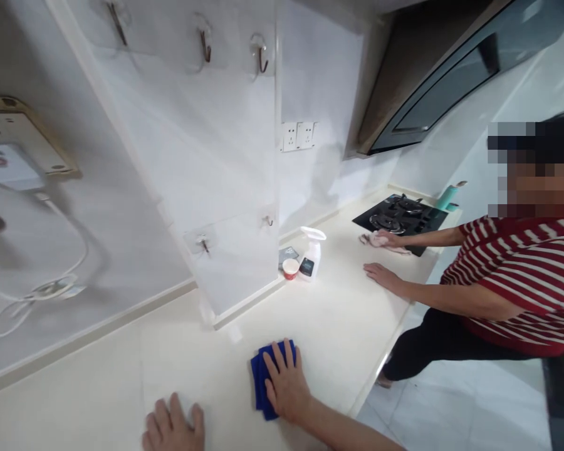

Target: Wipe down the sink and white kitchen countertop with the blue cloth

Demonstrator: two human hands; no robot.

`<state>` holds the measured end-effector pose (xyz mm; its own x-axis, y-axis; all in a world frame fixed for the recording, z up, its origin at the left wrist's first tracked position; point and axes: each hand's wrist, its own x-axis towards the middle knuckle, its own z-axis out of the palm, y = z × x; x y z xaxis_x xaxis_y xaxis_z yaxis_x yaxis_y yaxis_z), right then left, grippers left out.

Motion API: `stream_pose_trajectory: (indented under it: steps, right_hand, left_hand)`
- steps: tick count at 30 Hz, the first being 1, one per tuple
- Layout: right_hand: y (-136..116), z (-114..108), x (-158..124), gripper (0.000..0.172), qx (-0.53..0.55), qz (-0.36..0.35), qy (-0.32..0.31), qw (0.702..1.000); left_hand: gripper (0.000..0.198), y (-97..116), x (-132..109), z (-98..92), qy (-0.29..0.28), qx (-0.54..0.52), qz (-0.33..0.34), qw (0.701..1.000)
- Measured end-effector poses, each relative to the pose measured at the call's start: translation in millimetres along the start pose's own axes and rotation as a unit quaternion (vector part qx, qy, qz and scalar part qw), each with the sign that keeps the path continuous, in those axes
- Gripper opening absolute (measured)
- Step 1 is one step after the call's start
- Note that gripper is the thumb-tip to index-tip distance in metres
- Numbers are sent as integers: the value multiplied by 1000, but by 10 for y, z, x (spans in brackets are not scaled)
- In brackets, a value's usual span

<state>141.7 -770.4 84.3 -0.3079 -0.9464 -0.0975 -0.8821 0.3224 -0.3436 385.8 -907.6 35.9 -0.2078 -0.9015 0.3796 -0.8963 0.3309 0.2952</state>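
A folded dark blue cloth (pixel 259 382) lies on the pale countertop (pixel 216 388). My right hand (pixel 286 383) presses down flat on top of it, fingers spread and stretched out. Its palm and fingers cover much of the cloth. To the left, my left hand (pixel 173 427) rests on the counter with the fingers apart and nothing in them. The lower part of that hand is cut off by the bottom edge of the view.
A white spray bottle (pixel 311 254), a small red-and-white tub (pixel 290 270) and a grey packet (pixel 286 255) stand by the wall corner. At right, a person in a striped shirt (pixel 521 282) holds a pale rag (pixel 380 243) beside the black gas hob (pixel 399 216). Hooks and a cable hang on the walls.
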Motion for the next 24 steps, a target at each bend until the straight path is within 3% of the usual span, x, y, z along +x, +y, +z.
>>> stream_pose_trajectory:
  steps: [5, 15, 20, 24]
  right_hand:
    - [22, 11, 42, 67, -2, 4, 3, 1000]
    - [-123, -113, 637, 65, -12, 28, -11, 999]
    - [-142, -109, 581, 65, -22, 24, -17, 999]
    - [-19, -95, 442, 66, -13, -37, 11, 999]
  left_hand:
    - [73, 69, -22, -69, 1, 17, 9, 1000]
    - [77, 42, -12, -73, -26, 7, -16, 1000]
    - [82, -48, 4, -47, -18, -3, -5, 1000]
    - [79, -176, 38, 91, -29, -25, -13, 999]
